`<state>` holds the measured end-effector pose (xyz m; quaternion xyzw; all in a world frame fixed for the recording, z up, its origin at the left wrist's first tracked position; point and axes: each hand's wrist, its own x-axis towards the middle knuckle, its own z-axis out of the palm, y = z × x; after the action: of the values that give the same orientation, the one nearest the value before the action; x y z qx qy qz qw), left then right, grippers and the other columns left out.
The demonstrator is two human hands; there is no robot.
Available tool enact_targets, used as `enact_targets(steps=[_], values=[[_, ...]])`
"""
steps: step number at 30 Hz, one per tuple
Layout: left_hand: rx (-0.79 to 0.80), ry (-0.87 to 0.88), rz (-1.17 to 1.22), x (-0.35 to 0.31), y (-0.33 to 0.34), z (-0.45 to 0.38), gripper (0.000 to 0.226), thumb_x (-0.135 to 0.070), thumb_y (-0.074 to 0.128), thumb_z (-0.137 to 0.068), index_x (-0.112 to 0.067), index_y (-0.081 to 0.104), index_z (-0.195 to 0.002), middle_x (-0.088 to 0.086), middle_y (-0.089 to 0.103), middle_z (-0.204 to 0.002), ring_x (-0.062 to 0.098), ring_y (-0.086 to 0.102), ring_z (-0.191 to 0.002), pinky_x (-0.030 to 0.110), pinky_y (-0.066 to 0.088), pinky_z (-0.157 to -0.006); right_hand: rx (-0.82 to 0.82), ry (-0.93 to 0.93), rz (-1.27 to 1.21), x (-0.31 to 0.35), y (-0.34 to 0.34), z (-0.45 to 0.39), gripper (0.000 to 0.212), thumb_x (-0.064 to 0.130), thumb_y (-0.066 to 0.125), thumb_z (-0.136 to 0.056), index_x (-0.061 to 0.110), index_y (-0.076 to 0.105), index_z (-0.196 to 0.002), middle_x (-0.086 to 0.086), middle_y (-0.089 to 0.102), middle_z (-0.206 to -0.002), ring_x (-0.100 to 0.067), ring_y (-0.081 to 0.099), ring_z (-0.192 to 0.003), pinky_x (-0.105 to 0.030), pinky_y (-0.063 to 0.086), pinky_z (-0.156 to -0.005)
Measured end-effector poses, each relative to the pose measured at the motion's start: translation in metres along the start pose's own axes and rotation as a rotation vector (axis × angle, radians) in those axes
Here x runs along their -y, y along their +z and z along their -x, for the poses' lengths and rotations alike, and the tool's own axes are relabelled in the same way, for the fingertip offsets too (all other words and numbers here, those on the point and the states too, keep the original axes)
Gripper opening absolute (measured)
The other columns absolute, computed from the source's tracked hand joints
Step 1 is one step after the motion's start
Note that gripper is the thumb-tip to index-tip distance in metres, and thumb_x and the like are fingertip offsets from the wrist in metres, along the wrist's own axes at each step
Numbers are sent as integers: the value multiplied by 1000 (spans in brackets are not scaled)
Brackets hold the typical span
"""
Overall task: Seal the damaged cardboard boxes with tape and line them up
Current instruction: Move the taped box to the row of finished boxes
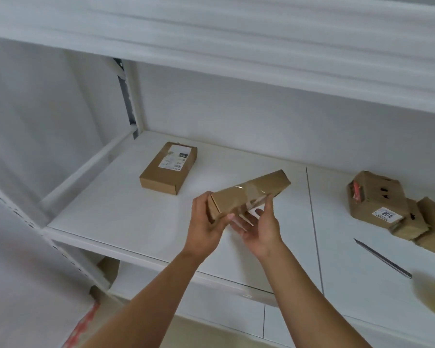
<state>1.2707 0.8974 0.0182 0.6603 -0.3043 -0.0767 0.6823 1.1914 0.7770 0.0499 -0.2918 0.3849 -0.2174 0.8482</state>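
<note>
Both hands' grip on long box point(249, 194); white shelf point(126, 217)

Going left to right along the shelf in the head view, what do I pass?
Labelled flat box → left hand → long taped box held in both hands → right hand → knife → pile of crumpled boxes.
</note>
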Motion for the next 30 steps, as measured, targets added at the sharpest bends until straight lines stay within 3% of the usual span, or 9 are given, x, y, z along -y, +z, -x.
enact_targets(steps=[2, 6, 8, 10, 12, 14, 18, 24, 30], values=[[-22, 155, -207, 8, -8, 1, 59, -31, 77, -80, -48, 39, -122, -10, 37, -131, 5, 48, -123, 13, 46, -88, 51, 35, -60, -5, 9, -1, 72, 76, 51, -83, 14, 60, -120, -17, 65, -121, -36, 66, -109, -57, 55, -87], [-99, 453, -630, 24, -16, 0, 60, -7, 77, -73, -30, 48, -120, 9, 35, -136, 33, 48, -120, 41, 48, -96, 196, 39, 6, -9, 22, -1, 89, 82, 53, -74, 12, 61, -129, -12, 69, -122, -28, 68, -107, -43, 58, -81], [-102, 565, -746, 26, -17, -4, 60, -12, 81, -71, -29, 50, -119, 13, 37, -134, 37, 48, -118, 48, 47, -96, 203, 16, 112, -9, 29, -4, 66, 51, 69, -84, 7, 57, -132, -16, 69, -119, -34, 68, -108, -47, 57, -87], [-29, 581, -723, 28, -20, -5, 61, -41, 80, -75, -27, 46, -124, 13, 35, -137, 33, 42, -126, 43, 44, -103, 84, -47, 212, -8, 32, -12, 55, 20, 73, -83, 5, 52, -133, -17, 71, -113, -34, 71, -100, -45, 59, -75], [19, 371, -541, 26, -24, -4, 79, -66, 67, -77, -25, 36, -137, 10, 28, -146, 20, 30, -139, 21, 33, -110, 11, -75, 234, -2, 30, -22, 56, 14, 73, -81, 8, 49, -131, -17, 72, -110, -32, 72, -96, -42, 59, -68], [-11, -47, -183, 18, -28, -10, 81, -65, 59, -84, -27, 25, -147, 2, 28, -149, 1, 33, -137, 8, 36, -102, -3, -80, 214, 3, 28, -31, 50, 16, 74, -80, 14, 48, -123, -12, 75, -104, -29, 74, -89, -43, 59, -64], [40, -698, 382, 12, -41, -42, 37, -31, 62, -95, -21, 53, -130, 13, 61, -128, 22, 64, -107, 31, 58, -69, 54, -58, 317, -1, 29, -45, 43, 23, 75, -82, 14, 53, -117, -10, 76, -102, -30, 74, -89, -46, 59, -68], [185, -655, 232, 17, -84, -73, 38, -33, 62, -82, -24, 68, -119, 6, 69, -100, 23, 55, -88, 34, 40, -75, 28, -172, 332, 26, 29, -62, 26, 37, 58, -92, 22, 58, -114, 0, 64, -97, -17, 60, -84, -33, 50, -71], [344, -642, 161, 8, -117, -100, 50, -39, 60, -78, -10, 65, -118, 17, 70, -117, 39, 61, -116, 48, 45, -98, 325, 41, 601, 62, 6, -61, 31, 26, 54, -94, 30, 71, -119, 3, 72, -110, -13, 66, -94, -31, 50, -81]])
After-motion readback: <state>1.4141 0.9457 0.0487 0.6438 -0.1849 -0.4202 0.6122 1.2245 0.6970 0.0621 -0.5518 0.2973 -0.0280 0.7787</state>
